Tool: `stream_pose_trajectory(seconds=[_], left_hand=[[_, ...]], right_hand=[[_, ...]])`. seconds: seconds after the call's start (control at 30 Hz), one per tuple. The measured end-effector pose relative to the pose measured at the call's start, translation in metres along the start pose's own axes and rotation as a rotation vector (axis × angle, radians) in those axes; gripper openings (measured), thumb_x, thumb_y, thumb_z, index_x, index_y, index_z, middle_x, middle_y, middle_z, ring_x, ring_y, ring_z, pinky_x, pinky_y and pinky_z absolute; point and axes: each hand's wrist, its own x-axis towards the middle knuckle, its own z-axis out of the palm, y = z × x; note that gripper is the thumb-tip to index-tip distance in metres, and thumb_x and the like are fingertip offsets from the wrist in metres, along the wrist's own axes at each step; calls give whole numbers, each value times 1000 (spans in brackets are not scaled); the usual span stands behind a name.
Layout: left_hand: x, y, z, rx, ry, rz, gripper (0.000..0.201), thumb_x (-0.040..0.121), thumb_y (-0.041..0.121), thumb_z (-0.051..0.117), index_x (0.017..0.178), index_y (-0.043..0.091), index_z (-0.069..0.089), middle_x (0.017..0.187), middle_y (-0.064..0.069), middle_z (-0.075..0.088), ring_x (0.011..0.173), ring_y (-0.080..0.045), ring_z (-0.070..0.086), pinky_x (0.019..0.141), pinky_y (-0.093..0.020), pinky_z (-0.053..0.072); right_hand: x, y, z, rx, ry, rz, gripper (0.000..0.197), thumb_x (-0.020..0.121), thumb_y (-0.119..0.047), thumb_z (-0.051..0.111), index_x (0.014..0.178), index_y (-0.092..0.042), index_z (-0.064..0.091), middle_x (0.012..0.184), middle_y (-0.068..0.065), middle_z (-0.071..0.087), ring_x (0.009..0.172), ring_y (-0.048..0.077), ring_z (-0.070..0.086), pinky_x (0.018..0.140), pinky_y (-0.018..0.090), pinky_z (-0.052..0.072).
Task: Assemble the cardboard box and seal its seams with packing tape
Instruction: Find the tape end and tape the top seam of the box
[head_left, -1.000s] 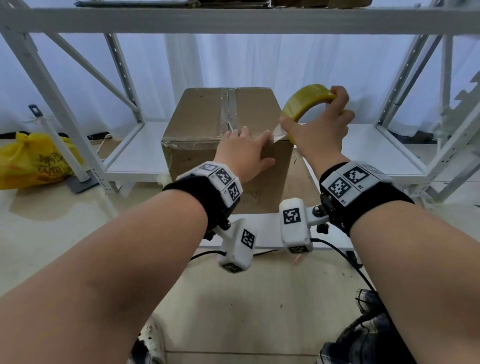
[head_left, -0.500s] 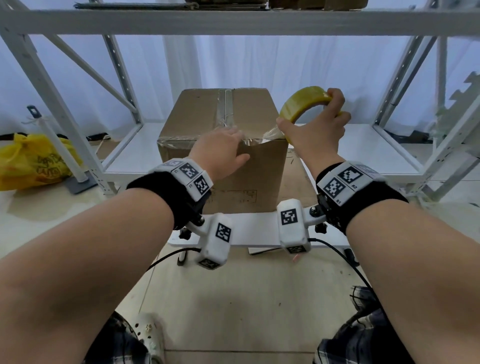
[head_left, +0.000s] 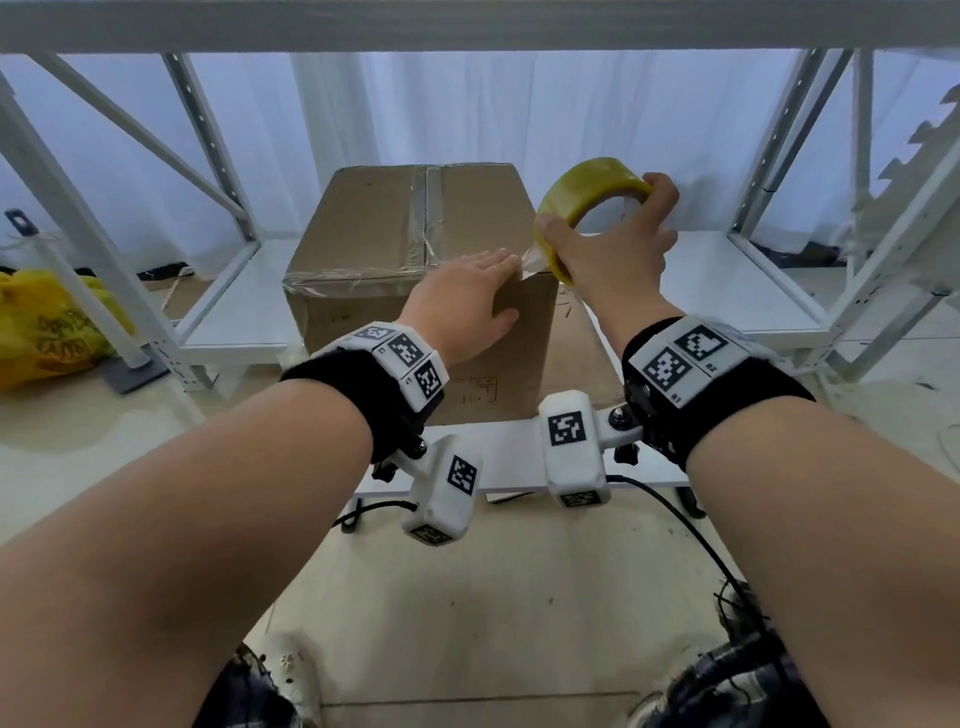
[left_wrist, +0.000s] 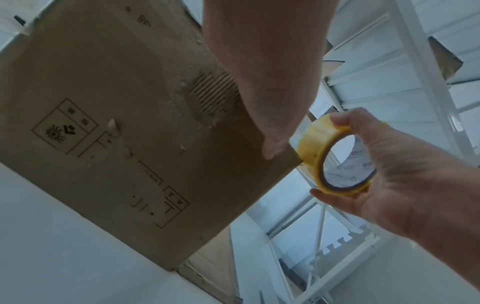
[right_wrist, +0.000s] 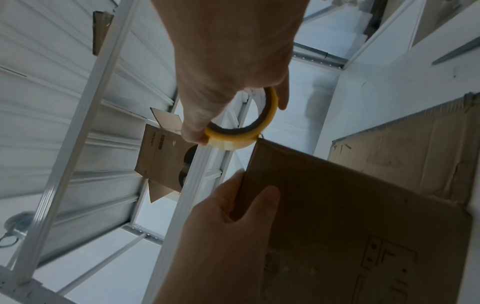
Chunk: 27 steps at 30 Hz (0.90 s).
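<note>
White metal shelving (head_left: 218, 171) frames the scene against a pale curtain, with a low white shelf board (head_left: 727, 280) running behind the closed cardboard box (head_left: 384, 228). The box stands on a white board at floor level, with tape along its top centre seam and its near top edge. The left hand (head_left: 462, 306) lies flat, fingers straight, over the box's near right top corner. The right hand (head_left: 613, 249) grips a yellow packing tape roll (head_left: 576, 192) just off that corner, a strip running onto the edge. A yellow plastic bag (head_left: 47, 322) sits well apart, far left on the floor.
</note>
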Motion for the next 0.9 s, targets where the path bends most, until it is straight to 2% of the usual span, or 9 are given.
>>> stream_pose_trajectory(seconds=[0.27, 0.4, 0.5, 0.67, 0.8, 0.9], left_hand=[[1, 7, 5, 18, 2, -43, 60, 95, 34, 49, 148, 19, 27, 155, 1, 27, 142, -15, 24, 115, -28, 15], [1, 11, 4, 53, -10, -47, 61, 95, 35, 49, 149, 18, 26, 155, -2, 26, 143, -18, 24, 116, -32, 16], [5, 17, 4, 95, -17, -69, 57, 98, 39, 42, 149, 21, 25, 154, -6, 28, 142, -22, 26, 114, -35, 20], [13, 32, 4, 247, -78, -99, 56, 98, 43, 37, 149, 27, 22, 142, -20, 40, 131, -34, 39, 101, -41, 36], [20, 40, 2, 286, -126, -113, 55, 94, 47, 41, 145, 30, 27, 128, -21, 49, 117, -35, 48, 88, -40, 41], [24, 46, 2, 294, -138, -128, 56, 93, 48, 45, 143, 29, 29, 124, -21, 51, 116, -35, 48, 86, -40, 41]], right_hand=[[10, 17, -31, -93, 77, -70, 89, 65, -36, 79, 135, -30, 24, 131, 9, 28, 119, 33, 39, 81, 29, 32], [10, 12, -25, -89, 82, -73, 91, 65, -37, 79, 137, -30, 23, 133, 10, 28, 120, 34, 38, 82, 29, 33], [10, 19, -27, -110, 72, -69, 92, 66, -37, 78, 138, -30, 22, 133, 11, 27, 121, 35, 37, 82, 31, 34], [10, 22, -26, -117, 52, -54, 91, 67, -36, 78, 138, -30, 21, 133, 11, 27, 121, 35, 36, 80, 31, 34], [12, 26, -26, -132, 42, -60, 92, 66, -38, 78, 138, -28, 21, 132, 12, 27, 119, 35, 38, 83, 31, 34], [13, 27, -25, -139, 38, -56, 92, 65, -39, 77, 138, -29, 21, 132, 12, 27, 117, 35, 38, 85, 32, 36]])
